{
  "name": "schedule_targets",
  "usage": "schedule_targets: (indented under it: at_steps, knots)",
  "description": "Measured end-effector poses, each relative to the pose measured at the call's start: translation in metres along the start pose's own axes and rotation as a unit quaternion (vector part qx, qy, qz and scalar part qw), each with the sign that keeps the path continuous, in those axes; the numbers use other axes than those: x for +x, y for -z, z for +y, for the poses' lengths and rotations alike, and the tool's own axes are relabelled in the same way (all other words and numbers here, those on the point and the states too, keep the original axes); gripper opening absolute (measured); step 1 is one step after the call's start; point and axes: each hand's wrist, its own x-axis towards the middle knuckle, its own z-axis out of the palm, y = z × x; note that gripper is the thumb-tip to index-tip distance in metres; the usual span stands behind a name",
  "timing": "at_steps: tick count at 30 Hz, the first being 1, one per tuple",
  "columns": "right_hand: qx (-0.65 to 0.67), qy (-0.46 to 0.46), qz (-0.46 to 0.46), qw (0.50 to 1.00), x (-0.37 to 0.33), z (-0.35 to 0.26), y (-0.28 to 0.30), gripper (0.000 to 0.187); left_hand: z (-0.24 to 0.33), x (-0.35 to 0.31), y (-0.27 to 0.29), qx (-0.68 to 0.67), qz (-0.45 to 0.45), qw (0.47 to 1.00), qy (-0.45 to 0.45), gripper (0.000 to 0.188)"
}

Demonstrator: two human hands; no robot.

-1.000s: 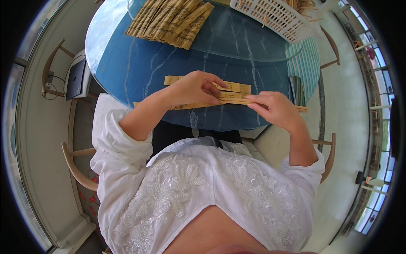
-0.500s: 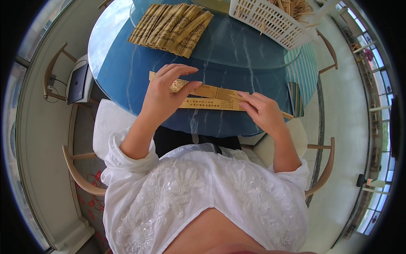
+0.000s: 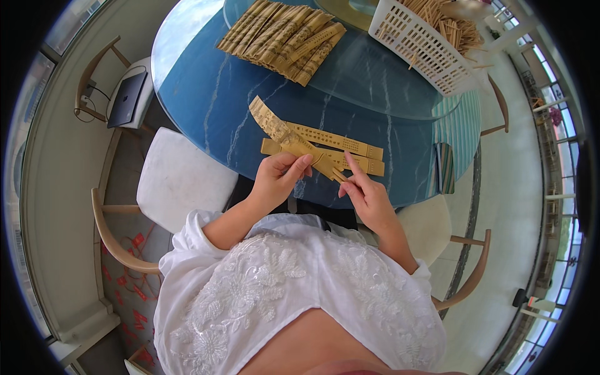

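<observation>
A gold printed paper chopstick sleeve (image 3: 281,132) slants over the table, pinched near its lower end between the thumb and fingers of my left hand (image 3: 279,177). From that end poke the short light ends of wooden chopsticks (image 3: 338,176); the rest of them is hidden in the paper. My right hand (image 3: 369,194) is at these ends, thumb and bent fingers closed about them, index finger stretched up. Beneath the held sleeve, two more flat gold sleeves lie on the table, an upper one (image 3: 350,144) and a lower one (image 3: 365,165).
On the blue round table (image 3: 200,119), a bundle of gold sleeves (image 3: 281,39) lies at the far left on a glass turntable (image 3: 375,94). A white plastic basket (image 3: 415,44) of wooden chopsticks stands far right. A striped dark pouch (image 3: 444,167) rests near the right edge. Chairs stand around.
The sleeve has turned from nearly level to a steep slant and come nearer me. My left hand now pinches it; the chopsticks stick out less. The two flat sleeves beneath show more fully.
</observation>
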Motion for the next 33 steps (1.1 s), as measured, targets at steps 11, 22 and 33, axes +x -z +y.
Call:
schedule_targets:
  at_steps: [11,22,33]
  knots:
    - [0.187,-0.084,-0.059,0.977,0.006,-0.008,-0.014,0.053,0.004,-0.003,0.006,-0.169,0.018,0.984,-0.051,0.022]
    - [0.303,-0.223,-0.191,0.907,-0.024,0.017,-0.015,0.028,0.015,0.016,0.033,-0.203,0.114,0.972,0.010,0.033]
    - [0.338,-0.214,-0.161,0.902,-0.008,0.011,-0.033,0.025,-0.004,-0.012,0.012,-0.134,0.049,0.989,0.032,0.028]
